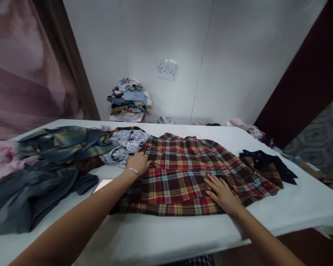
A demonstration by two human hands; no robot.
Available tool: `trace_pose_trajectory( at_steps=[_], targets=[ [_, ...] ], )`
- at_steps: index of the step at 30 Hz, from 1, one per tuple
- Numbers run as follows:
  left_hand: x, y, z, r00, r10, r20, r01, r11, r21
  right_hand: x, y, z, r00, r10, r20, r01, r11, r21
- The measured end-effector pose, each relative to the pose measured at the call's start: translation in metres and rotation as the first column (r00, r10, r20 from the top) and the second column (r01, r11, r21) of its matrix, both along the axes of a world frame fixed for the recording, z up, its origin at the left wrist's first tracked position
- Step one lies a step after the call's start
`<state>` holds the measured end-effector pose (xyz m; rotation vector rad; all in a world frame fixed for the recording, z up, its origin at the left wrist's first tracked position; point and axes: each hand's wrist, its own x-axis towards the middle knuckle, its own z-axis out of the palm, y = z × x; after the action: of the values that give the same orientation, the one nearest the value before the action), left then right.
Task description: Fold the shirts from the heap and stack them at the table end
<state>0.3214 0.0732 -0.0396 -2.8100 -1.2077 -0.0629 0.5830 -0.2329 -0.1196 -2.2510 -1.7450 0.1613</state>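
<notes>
A red, brown and yellow plaid shirt (177, 184) lies spread sideways across the white table, partly folded over itself along its length. My left hand (138, 163), with a bracelet at the wrist, is at the shirt's left edge. Its fingers are curled down and closed on the cloth, their tips partly hidden. Lower on the shirt, right of its middle, my right hand (222, 194) rests flat with fingers spread. A sleeve of the shirt reaches out to the right. Close to my left hand lies a crumpled black-and-white printed garment (127, 144).
Rumpled clothes, including a green-blue plaid shirt (72, 142), dark grey garment (30, 192) and pink garment (8, 159), cover the table's left. A phone (102, 184) lies beside my left forearm. A navy garment (269, 164) sits right; a clothes stack (130, 98) stands behind.
</notes>
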Motion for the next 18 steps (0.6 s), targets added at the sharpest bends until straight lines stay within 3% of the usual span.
trace_pose_trajectory(
  at_steps=[2,4,8,10,14,18],
  targets=[
    [0.014,-0.003,-0.004,0.975,-0.206,0.087,0.205,0.979,0.013,-0.002,0.0,0.003,1.0,0.005,-0.002,-0.005,1.0,-0.007],
    [0.026,0.0,-0.017,0.951,-0.282,0.13,0.287,0.958,-0.017,-0.003,-0.001,0.007,1.0,0.011,-0.02,-0.012,1.0,-0.026],
    [0.034,0.016,-0.052,0.988,-0.122,0.096,0.137,0.977,-0.166,0.007,0.001,0.021,0.988,0.017,-0.156,-0.034,0.993,-0.11],
    [0.033,0.021,-0.062,0.989,-0.107,0.106,0.126,0.972,-0.2,0.019,0.011,0.032,0.971,0.02,-0.24,-0.038,0.997,-0.069],
    [0.03,0.021,-0.063,0.986,-0.112,0.12,0.135,0.969,-0.205,0.058,0.062,0.063,0.961,-0.013,-0.275,0.063,0.983,0.174],
    [0.03,0.016,-0.059,0.988,-0.103,0.112,0.124,0.974,-0.191,0.102,0.136,0.093,0.945,-0.279,-0.169,0.305,0.941,0.15]
  ],
)
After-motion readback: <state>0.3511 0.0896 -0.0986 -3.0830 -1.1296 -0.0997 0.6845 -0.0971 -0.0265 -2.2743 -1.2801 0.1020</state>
